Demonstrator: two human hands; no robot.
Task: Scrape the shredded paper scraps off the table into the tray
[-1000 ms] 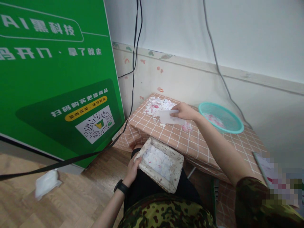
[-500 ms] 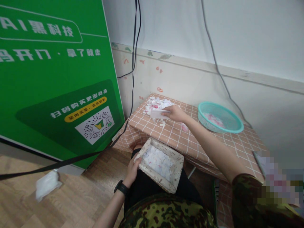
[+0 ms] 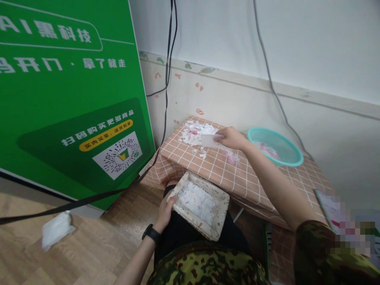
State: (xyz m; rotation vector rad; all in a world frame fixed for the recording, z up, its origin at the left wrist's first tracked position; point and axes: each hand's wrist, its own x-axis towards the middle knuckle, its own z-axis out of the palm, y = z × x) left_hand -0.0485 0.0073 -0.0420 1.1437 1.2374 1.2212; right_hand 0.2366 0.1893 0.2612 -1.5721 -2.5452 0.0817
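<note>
My left hand (image 3: pixel 165 209) grips the left rim of a speckled, cream rectangular tray (image 3: pixel 222 206), held tilted over my lap below the table edge. White paper scraps (image 3: pixel 196 200) with a few red bits lie inside it. Over the table, my right hand (image 3: pixel 233 138) pinches a flat white card (image 3: pixel 210 141). The card's left end is at the edge of a heap of shredded white and pink paper (image 3: pixel 192 132). Pinkish scraps (image 3: pixel 232 157) lie on the cloth just below my right hand.
A turquoise mesh basket (image 3: pixel 274 147) holding pink and white scraps stands right on the checked tablecloth (image 3: pixel 213 166). A large green panel (image 3: pixel 74 99) rises at the left, with a black strap (image 3: pixel 97 196) crossing before it. A white packet (image 3: pixel 57 230) lies on the floor.
My right hand has moved to the right with the card, away from the middle of the paper heap. More pinkish scraps show on the cloth. My left hand and the tray stay put.
</note>
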